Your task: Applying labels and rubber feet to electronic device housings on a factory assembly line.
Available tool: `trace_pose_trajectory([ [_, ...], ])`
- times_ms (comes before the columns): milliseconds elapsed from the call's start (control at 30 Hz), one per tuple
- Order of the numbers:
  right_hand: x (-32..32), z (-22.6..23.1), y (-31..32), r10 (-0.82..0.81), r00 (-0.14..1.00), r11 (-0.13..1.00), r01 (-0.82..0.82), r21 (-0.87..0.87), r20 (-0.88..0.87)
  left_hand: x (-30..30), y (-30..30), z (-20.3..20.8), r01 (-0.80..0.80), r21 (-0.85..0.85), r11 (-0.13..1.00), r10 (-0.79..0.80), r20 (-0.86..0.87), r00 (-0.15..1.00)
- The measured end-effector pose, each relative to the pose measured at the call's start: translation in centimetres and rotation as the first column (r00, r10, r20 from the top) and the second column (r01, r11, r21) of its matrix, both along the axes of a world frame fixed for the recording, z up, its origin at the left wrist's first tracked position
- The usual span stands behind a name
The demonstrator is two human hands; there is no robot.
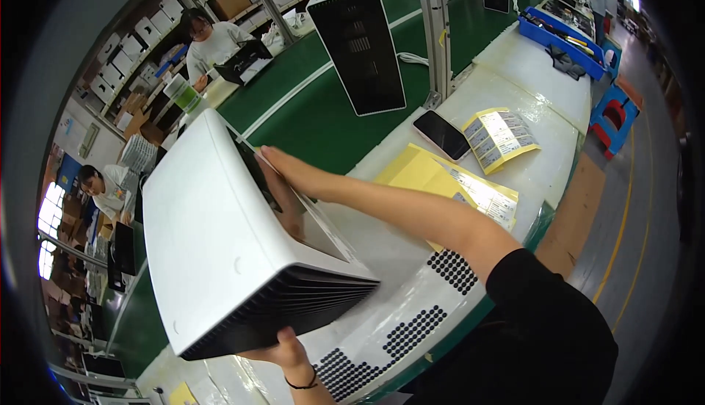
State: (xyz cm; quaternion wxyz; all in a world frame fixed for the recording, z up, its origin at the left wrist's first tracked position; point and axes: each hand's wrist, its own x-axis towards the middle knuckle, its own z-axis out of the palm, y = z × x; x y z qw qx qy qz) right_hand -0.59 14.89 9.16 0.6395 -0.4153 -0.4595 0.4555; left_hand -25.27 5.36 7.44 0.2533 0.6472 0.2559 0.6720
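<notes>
A large white box-shaped appliance (205, 221) is held tilted in front of me, with a glossy dark side and a black slatted end (294, 298) facing me. My left hand (283, 350), a black band at its wrist, grips the lower edge of that end; the thumb shows and the other fingers are mostly hidden beneath. Reaching across, my right hand (288, 171) holds the far part of the glossy side, where its reflection shows; most of its fingertips are out of sight.
A white-and-black tower unit (360, 49) stands on the green conveyor (294, 107). To the right lie a phone (442, 135), yellow label sheets (499, 140) and a blue tool tray (562, 41). Black round dots (415, 331) cover the near bench edge. Co-workers (213, 45) sit across the line.
</notes>
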Motion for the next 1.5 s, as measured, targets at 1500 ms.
trace_pose_trajectory([
  [1500, 3.5, -8.2, -26.4, -0.603, -0.004, 0.731, 0.398, 0.554, 0.798, 14.5, -7.0, -10.3, 0.650, -0.758, 0.058, -0.859, 0.293, 0.419],
])
